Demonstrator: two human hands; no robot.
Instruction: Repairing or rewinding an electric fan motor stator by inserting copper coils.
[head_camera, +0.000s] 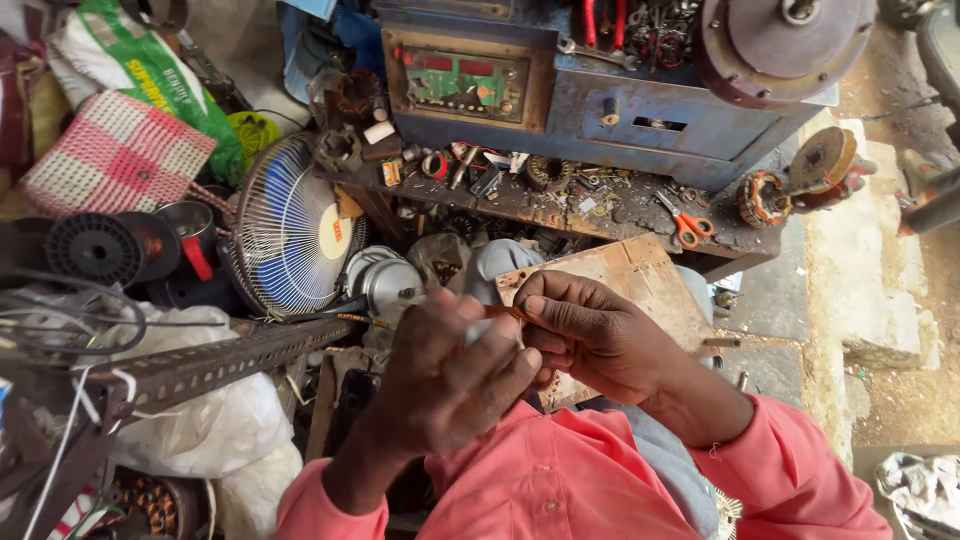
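Two hands (450, 375) (590, 335) around thin copper wire (505, 312), long axis roughly level, left-right.

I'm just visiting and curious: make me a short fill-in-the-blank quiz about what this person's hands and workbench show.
1. The left hand and right hand meet above a ____ board resting on the person's lap.
2. The scissors on the workbench have ____ handles.
3. The person's sleeves are ____.
4. The round wire-caged appliance left of the hands is a ____.

Missing words: wooden; orange; pink; fan
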